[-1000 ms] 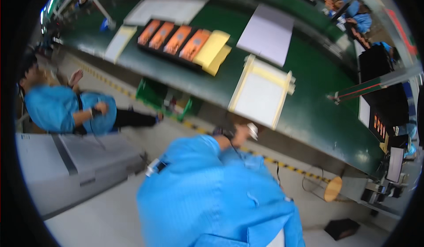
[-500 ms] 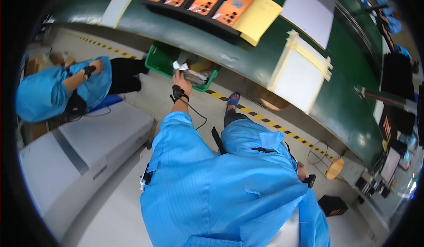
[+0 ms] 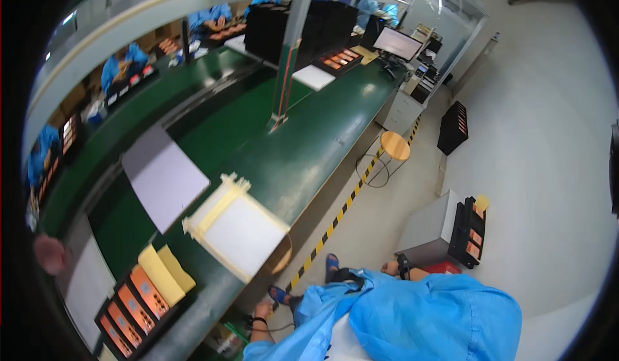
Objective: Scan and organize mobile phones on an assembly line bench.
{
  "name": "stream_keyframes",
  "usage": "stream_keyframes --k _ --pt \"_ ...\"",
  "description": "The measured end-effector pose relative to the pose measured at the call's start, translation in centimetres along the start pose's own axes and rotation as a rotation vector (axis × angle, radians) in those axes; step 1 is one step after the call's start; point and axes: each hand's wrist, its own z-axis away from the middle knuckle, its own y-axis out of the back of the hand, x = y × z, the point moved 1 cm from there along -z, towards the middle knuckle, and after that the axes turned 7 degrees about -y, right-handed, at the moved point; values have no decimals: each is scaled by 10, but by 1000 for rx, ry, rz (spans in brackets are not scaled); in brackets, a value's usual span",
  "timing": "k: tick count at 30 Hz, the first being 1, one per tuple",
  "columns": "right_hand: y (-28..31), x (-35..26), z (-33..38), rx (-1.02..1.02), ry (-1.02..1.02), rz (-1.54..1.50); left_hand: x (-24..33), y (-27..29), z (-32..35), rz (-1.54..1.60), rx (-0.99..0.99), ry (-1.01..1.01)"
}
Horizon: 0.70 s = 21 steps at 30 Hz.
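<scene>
Head view shows my right hand (image 3: pixel 390 268) low at my side, just beside the grey box (image 3: pixel 422 233); the black tray (image 3: pixel 459 230) of orange devices lies beyond, to the hand's right and a little ahead, its long axis running roughly away from me. My left hand (image 3: pixel 263 309) hangs farther from it, down past the near edge of the green bench (image 3: pixel 303 161). Both hands show too small for me to tell whether either is closed on anything.
</scene>
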Motion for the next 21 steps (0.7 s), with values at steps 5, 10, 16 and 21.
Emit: stream_keyframes --k 5,10,16,21 --pt "-31 29 -49 -45 101 1 68 -8 15 -467 129 -268" --pt "5 29 -17 -191 -16 -273 71 13 -19 -1588 -207 -426" --pt "33 121 -32 -118 8 -263 108 -61 -66 -1778 -549 -511" --pt "-30 244 -109 96 403 -134 155 -222 -127 -1456 -828 -645"
